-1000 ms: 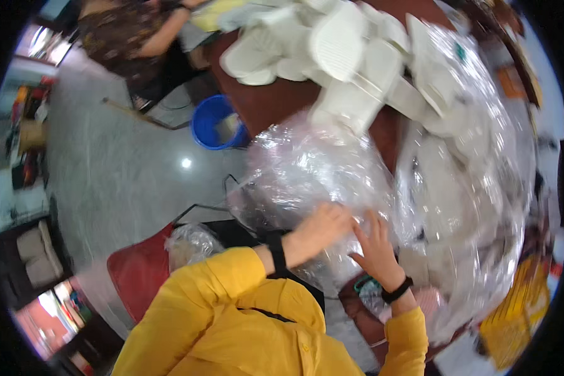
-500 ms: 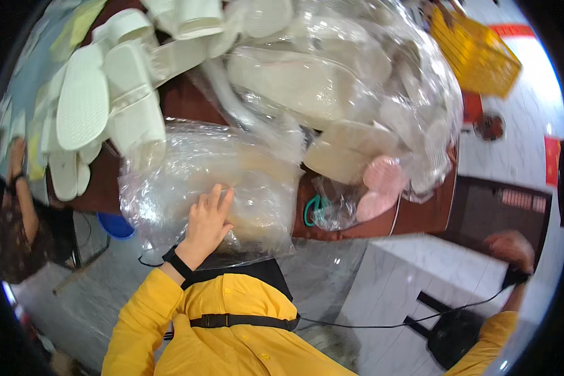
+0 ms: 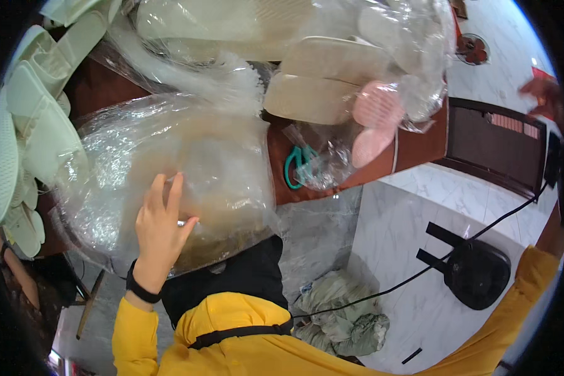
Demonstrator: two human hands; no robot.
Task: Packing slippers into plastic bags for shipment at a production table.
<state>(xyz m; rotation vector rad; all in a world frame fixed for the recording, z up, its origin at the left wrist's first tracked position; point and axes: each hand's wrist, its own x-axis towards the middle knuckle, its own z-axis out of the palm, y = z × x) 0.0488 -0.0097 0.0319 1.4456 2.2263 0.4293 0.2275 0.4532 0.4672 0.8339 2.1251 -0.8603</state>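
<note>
Resting spread, thumb apart, the fingers (image 3: 174, 193) of the left hand (image 3: 156, 232) touch a clear plastic bag (image 3: 232, 163) and point away from the person. Lying beneath and around them at the near edge of the surface (image 3: 420, 147), the bag has its longer axis roughly left to right, with teal-handled scissors (image 3: 287, 172) beyond its right side. Far right, the right hand (image 3: 545, 97) is blurred; its fingers' state cannot be told.

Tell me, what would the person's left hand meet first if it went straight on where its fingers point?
The left hand would probably first meet the clear plastic bag spread before it, then the bunched clear plastic beyond. Depth is unclear, so it might pass just above the bag.
</note>
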